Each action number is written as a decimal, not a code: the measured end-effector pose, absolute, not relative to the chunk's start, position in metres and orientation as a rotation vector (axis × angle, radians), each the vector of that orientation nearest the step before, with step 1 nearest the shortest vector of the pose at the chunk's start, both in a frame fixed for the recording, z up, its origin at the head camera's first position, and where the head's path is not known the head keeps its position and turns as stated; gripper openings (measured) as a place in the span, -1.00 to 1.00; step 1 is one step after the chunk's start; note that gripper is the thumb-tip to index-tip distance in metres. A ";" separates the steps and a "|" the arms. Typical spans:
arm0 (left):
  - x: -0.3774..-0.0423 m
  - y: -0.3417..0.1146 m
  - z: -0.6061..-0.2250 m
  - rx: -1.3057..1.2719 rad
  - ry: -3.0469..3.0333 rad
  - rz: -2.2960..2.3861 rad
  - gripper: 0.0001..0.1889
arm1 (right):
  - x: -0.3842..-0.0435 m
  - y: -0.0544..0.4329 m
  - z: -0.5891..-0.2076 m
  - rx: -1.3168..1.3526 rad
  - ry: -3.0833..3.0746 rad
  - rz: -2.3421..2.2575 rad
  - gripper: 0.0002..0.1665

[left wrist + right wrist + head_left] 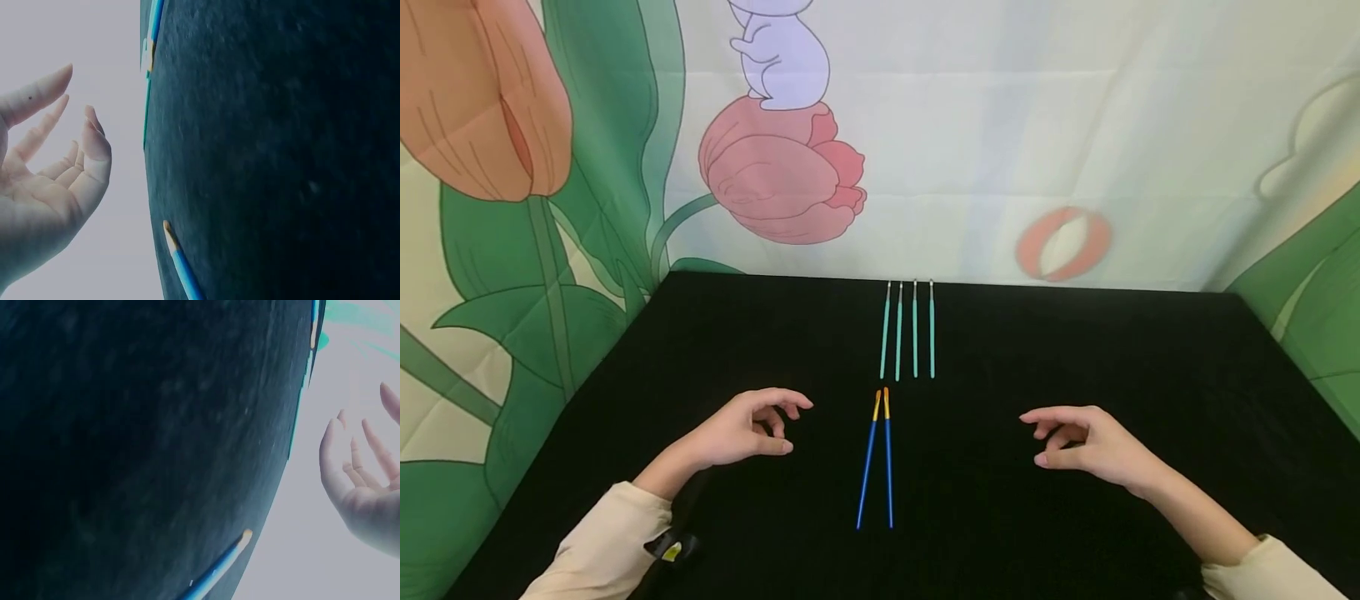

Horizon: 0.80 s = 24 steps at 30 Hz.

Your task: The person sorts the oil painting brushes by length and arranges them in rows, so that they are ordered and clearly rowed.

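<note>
Two blue paintbrushes with yellow ferrules and orange bristles lie on the black tabletop between my hands; the left brush slants and the right brush lies nearly straight, their bristle ends close together. Left of them my left hand hovers with relaxed, slightly bent fingers and holds nothing. On the far right, my right hand is held in a similar loose pose, also holding nothing. A blue brush shows low in the left wrist view, and a blue brush low in the right wrist view.
Beyond the blue brushes, several thin teal sticks with small silvery tips lie side by side, reaching towards the back edge of the black table. A printed cloth backdrop with tulips and a cartoon animal hangs behind.
</note>
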State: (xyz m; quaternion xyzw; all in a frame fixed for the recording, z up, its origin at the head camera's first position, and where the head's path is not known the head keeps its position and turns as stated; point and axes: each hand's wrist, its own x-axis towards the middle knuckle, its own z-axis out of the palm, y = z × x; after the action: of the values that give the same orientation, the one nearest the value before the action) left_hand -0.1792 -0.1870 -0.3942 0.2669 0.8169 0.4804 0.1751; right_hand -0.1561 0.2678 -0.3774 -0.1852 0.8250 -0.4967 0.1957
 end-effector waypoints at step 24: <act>-0.175 -0.237 -0.395 0.725 2.424 1.245 -0.49 | -0.146 0.327 -0.393 -0.485 2.528 -1.169 -0.32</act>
State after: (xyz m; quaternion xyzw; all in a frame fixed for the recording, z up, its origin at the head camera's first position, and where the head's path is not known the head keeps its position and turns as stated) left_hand -0.1752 -0.2375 -0.3951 0.2536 0.8486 0.4358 0.1601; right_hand -0.1455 0.3272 -0.3931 -0.1694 0.8831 -0.4085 0.1567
